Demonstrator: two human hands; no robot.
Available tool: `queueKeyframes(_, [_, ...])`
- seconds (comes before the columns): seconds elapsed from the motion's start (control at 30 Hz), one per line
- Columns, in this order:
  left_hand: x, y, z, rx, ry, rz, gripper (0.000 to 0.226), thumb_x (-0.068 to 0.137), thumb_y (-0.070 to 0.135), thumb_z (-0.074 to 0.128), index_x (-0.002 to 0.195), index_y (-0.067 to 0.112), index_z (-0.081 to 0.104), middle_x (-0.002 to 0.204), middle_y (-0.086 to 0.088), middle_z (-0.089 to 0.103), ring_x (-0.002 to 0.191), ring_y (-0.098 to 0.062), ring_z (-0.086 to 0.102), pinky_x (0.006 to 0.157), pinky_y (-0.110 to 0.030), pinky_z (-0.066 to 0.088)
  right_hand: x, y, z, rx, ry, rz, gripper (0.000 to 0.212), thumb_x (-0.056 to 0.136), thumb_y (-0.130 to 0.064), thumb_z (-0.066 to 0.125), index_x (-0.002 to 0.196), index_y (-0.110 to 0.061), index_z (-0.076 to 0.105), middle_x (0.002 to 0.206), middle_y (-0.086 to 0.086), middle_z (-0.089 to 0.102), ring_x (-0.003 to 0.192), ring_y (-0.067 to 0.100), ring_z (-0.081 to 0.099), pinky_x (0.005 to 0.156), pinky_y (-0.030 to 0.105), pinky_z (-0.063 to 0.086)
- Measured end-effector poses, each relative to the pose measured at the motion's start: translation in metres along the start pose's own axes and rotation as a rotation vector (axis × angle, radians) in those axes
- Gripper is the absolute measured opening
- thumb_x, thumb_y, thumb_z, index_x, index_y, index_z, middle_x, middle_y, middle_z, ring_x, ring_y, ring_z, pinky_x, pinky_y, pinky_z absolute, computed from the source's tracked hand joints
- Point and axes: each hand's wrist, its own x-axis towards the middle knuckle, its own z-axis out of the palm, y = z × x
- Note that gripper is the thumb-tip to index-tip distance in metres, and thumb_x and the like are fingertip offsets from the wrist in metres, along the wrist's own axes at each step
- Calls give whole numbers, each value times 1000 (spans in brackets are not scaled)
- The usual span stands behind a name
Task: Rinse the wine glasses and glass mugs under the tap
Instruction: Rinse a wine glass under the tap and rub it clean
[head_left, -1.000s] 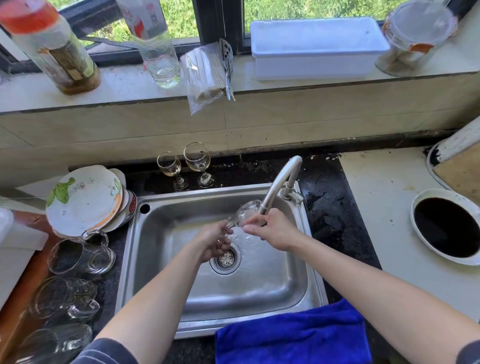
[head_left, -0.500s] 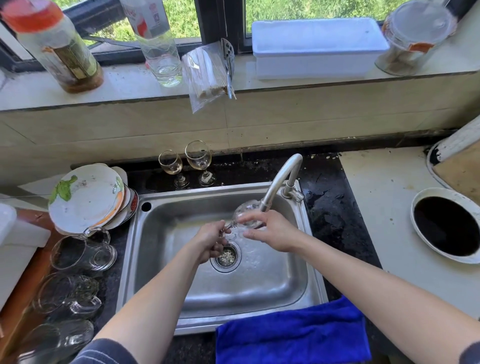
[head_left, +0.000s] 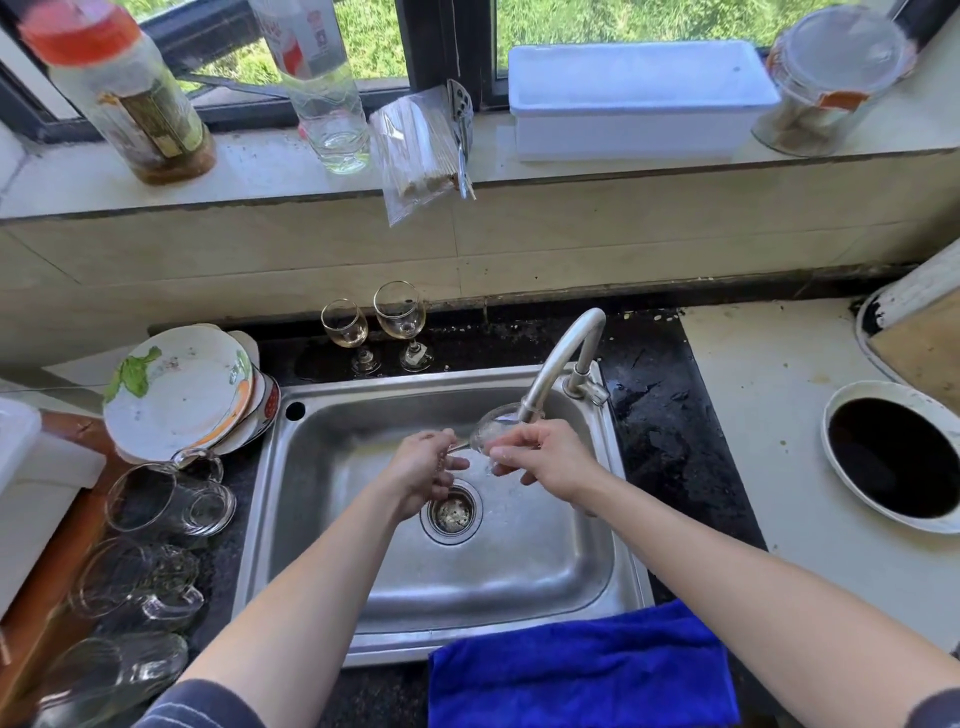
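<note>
A wine glass (head_left: 492, 427) lies on its side under the spout of the steel tap (head_left: 563, 358), over the sink (head_left: 519, 582). My left hand (head_left: 423, 470) grips its stem and foot. My right hand (head_left: 545, 457) wraps around the bowl's rim. Two more wine glasses (head_left: 345, 325) (head_left: 401, 310) stand upright on the dark counter behind the sink. Three glass mugs (head_left: 171, 501) (head_left: 137, 582) (head_left: 111, 675) lie on their sides left of the sink.
A stack of plates (head_left: 179, 389) leans at the sink's left corner. A blue cloth (head_left: 582, 670) hangs over the front edge. A white dish of dark liquid (head_left: 893, 457) sits on the right. Bottles, a jar and a white box (head_left: 639, 98) line the windowsill.
Both hands stay at the tap with the wine glass. The right hand's fingers have shifted around the bowl; the glass has turned slightly.
</note>
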Motion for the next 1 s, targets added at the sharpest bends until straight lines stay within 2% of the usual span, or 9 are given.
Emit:
queueKeyframes(0.1, [0, -4, 6, -66, -12, 58, 15, 99, 18, 50, 113, 15, 51, 92, -16, 60, 50, -16, 44, 43, -22, 34, 3, -5, 5, 77, 160, 2, 12, 85, -18, 72, 83, -10, 64, 82, 3, 70, 59, 16, 69, 48, 20, 39])
queueKeyframes(0.17, [2, -7, 7, -118, -11, 50, 17, 100, 17, 47, 116, 13, 50, 85, -15, 57, 46, -13, 39, 39, -18, 29, 2, -5, 1, 27, 77, -29, 10, 86, -20, 72, 87, -18, 62, 91, 1, 70, 63, 16, 69, 50, 22, 43])
queueKeyframes(0.3, [0, -7, -1, -86, -43, -64, 21, 102, 29, 41, 107, 11, 51, 68, -9, 46, 35, -5, 27, 32, -10, 16, 1, 3, -10, -424, -62, -144, 12, 78, -31, 78, 90, -29, 75, 96, -8, 74, 82, 11, 68, 78, 34, 57])
queueKeyframes(0.43, [-6, -7, 7, -73, -57, -82, 20, 100, 33, 46, 101, 13, 50, 73, -12, 53, 39, -8, 29, 34, -13, 19, 0, -5, -1, -86, 137, -138, 17, 81, -19, 77, 70, -15, 65, 66, -1, 68, 56, 11, 66, 52, 21, 48])
queueKeyframes(0.6, [-10, 3, -3, -52, -159, -276, 25, 101, 27, 37, 80, 15, 43, 48, 1, 39, 27, -1, 20, 31, -9, 7, 1, 8, -13, -358, -27, -164, 12, 77, -27, 80, 86, -30, 73, 91, -12, 71, 76, 4, 65, 74, 25, 52])
queueKeyframes(0.7, [-15, 2, -2, -61, -227, -363, 28, 98, 36, 42, 80, 14, 42, 47, 4, 34, 27, -1, 20, 28, -11, 6, 2, 9, -10, -249, 170, -159, 31, 70, -36, 84, 62, -12, 67, 61, -8, 63, 58, 11, 57, 63, 32, 48])
queueKeyframes(0.8, [-17, 2, 6, -89, -261, -380, 33, 93, 42, 49, 78, 14, 43, 49, 4, 30, 29, -3, 19, 30, -10, 6, 5, 9, -1, -108, 383, -93, 43, 73, -45, 77, 55, -17, 49, 50, -5, 53, 55, 30, 59, 57, 42, 50])
queueKeyframes(0.9, [-20, 4, 9, -19, -306, -406, 35, 91, 45, 47, 71, 17, 39, 49, 5, 27, 29, -4, 19, 30, -10, 6, 8, 14, -1, -50, 464, -91, 35, 90, -30, 59, 58, -20, 47, 49, -4, 51, 47, 17, 55, 58, 47, 51])
queueKeyframes(1.0, [-21, 5, 7, -11, -286, -425, 35, 91, 45, 43, 70, 18, 37, 47, 6, 26, 29, -4, 18, 30, -9, 6, 5, 11, 0, -189, 415, -162, 30, 92, -46, 50, 70, -26, 50, 57, -3, 56, 51, 13, 55, 59, 51, 53])
